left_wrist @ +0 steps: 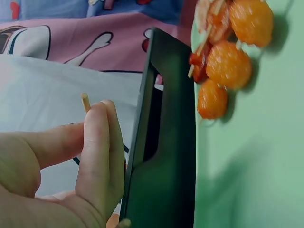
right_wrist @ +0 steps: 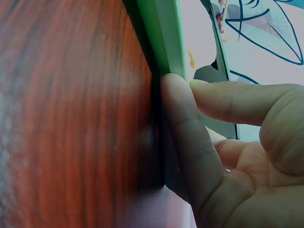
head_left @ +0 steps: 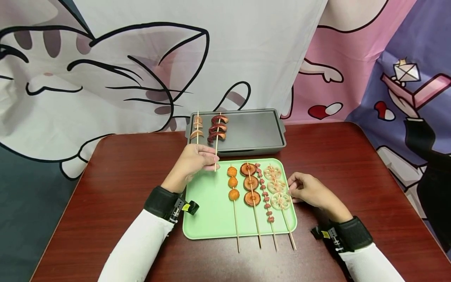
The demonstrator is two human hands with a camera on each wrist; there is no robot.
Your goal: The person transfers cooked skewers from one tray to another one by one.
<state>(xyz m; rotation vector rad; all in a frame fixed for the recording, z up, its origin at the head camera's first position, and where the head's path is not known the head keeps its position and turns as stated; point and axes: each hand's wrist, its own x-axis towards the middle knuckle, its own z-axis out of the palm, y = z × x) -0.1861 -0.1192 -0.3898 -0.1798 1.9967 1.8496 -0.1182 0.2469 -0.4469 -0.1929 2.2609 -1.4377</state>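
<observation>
My left hand [head_left: 199, 159] pinches the bare lower end of a wooden skewer [head_left: 216, 150] between thumb and fingers. Threaded on that skewer are dark red curled pieces [head_left: 217, 128], which lie over the left part of a grey metal pan [head_left: 251, 131]. To their left in the pan is another skewer, with pale tan pieces [head_left: 197, 124]. In the left wrist view a stick end [left_wrist: 85, 102] pokes out above the fingertips. My right hand [head_left: 310, 190] pinches the right rim of a light green tray [head_left: 208, 219]; the right wrist view has thumb and finger about the tray edge [right_wrist: 171, 42].
Several skewers lie on the tray: orange balls [head_left: 233, 183], brown mushroom slices [head_left: 251, 183], small reddish pieces [head_left: 265, 196] and lotus root slices [head_left: 278, 187]. Their sticks overhang the tray's near edge. The pan stands behind the tray on a brown wooden table [head_left: 116, 188], before a printed cloth.
</observation>
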